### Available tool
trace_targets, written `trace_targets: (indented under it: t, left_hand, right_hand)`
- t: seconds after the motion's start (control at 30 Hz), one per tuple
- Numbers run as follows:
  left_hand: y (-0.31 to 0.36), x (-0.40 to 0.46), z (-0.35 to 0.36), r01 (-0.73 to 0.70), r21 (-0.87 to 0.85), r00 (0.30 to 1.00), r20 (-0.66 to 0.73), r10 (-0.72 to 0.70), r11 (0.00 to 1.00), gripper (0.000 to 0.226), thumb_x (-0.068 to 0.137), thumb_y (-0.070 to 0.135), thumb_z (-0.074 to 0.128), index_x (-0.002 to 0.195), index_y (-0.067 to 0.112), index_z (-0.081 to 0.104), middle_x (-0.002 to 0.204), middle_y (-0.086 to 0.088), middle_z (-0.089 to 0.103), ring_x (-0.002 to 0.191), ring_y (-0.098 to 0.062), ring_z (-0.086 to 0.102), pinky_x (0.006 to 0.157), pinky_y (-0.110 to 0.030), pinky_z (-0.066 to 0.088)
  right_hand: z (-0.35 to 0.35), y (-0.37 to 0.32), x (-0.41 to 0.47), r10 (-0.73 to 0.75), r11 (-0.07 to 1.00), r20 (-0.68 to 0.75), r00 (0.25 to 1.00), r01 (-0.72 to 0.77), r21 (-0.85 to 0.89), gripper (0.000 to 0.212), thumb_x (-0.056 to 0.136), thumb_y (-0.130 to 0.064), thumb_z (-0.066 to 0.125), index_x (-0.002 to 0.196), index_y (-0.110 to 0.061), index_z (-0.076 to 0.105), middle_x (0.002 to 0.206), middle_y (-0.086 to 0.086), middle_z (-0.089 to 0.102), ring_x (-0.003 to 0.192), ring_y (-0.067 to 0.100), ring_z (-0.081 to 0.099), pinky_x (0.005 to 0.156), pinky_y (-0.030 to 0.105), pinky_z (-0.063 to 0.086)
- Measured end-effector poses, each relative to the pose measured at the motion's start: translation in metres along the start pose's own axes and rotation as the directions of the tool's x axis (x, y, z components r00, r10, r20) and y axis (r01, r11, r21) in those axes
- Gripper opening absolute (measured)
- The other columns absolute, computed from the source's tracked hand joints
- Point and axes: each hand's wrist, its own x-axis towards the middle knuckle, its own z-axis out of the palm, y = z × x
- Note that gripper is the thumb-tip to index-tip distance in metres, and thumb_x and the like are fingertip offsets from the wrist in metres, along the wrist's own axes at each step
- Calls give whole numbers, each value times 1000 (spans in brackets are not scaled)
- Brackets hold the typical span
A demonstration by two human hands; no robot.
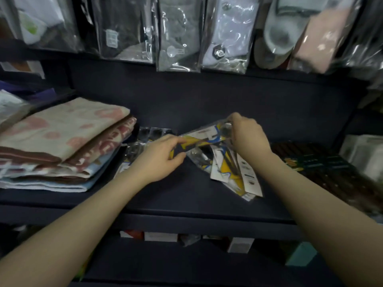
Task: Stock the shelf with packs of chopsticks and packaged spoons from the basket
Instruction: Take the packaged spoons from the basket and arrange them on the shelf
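Hands work mid-frame on the dark shelf: left hand and right hand both pinch one clear yellow-carded spoon pack, best laid flat beside the loose pile.

Glossy plastic spoon packs, matt dark shelf

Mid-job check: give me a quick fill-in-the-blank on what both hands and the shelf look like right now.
1. The left hand and the right hand both pinch a ____ pack.
2. The folded towels lie to the ____ of the hands.
3. More loose packs lie on the shelf under the ____ hand.

Missing words: yellow-and-white; left; right
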Motion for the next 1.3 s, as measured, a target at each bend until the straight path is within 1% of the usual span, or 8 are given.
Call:
trace_targets:
  t: [0.27, 0.43, 0.6, 0.7, 0.83, 1.0, 1.1, 1.3]
  left_hand:
    - [15, 30, 17, -62, 147, 984, -158, 86, 987, 51, 87, 27, 50, 133, 5, 42, 139, -17, 44, 130, -34, 38, 110, -40, 28]
    - [23, 33, 13, 31, 53, 994, -109, -25, 998, 29, 89, 25, 53, 116, 13, 56, 109, -7, 64, 103, -25, 59, 87, -32, 46]
    - [23, 15, 19, 183, -172, 983, 64, -175, 968, 53, 73, 39, 70, 118, 22, 48, 77, 7, 58, 60, -2, 50, 57, -16, 40]
    - [23, 2, 21, 158, -41, 986, 64, -155, 987, 76, 64, 47, 74, 127, 24, 38, 94, 7, 56, 77, -8, 53, 72, -26, 44]
    - [23, -6, 22, 127, 249, 992, -24, -125, 960, 53, 72, 52, 65, 113, 21, 49, 118, 1, 50, 109, -20, 50, 88, -37, 42]
    - [16, -8, 21, 91, 369, 996, -22, -89, 925, 24, 83, 33, 58, 83, 10, 58, 112, -10, 49, 107, -31, 48, 87, -41, 42]
    - [23, -8, 21, 133, 366, 990, 3, -145, 921, 35, 80, 39, 61, 101, 15, 47, 113, -7, 52, 102, -30, 54, 76, -37, 42]
    - [32, -8, 11, 221, -113, 975, 15, -221, 969, 25, 79, 33, 66, 95, 26, 47, 103, 3, 61, 82, -14, 57, 66, -29, 38]
  right_hand:
    - [-8, 31, 6, 420, 654, -42, 907, -270, 706, 15, 96, -12, 45, 96, -10, 60, 91, 7, 61, 79, 26, 63, 76, 47, 54]
    - [1, 32, 12, 408, 478, 102, 907, -308, 823, 11, 92, -13, 53, 88, -18, 62, 87, 0, 65, 86, 20, 62, 82, 40, 54]
    - [14, 21, 11, 339, 223, 376, 862, -462, 859, 13, 90, -11, 57, 82, -19, 63, 84, 1, 65, 88, 20, 63, 83, 36, 53]
    - [20, 15, 14, 313, 120, 445, 839, -500, 858, 9, 91, -9, 54, 85, -12, 61, 79, 5, 62, 74, 17, 59, 68, 28, 51]
    - [31, 6, 20, 297, -42, 543, 785, -558, 829, 10, 88, -8, 57, 78, -12, 57, 90, 15, 58, 81, 27, 57, 73, 37, 48]
    - [33, 2, 23, 188, -180, 588, 787, -561, 808, 20, 92, -7, 50, 74, -16, 52, 72, 2, 55, 63, 15, 57, 53, 28, 53]
    - [30, 4, 23, 221, -195, 605, 765, -574, 796, 20, 91, -9, 51, 73, -17, 52, 71, 0, 54, 59, 13, 54, 38, 18, 44]
    - [38, 15, 28, 226, -298, 728, 648, -665, 685, 15, 86, -16, 52, 71, -16, 55, 70, -1, 56, 54, 12, 50, 31, 15, 26]
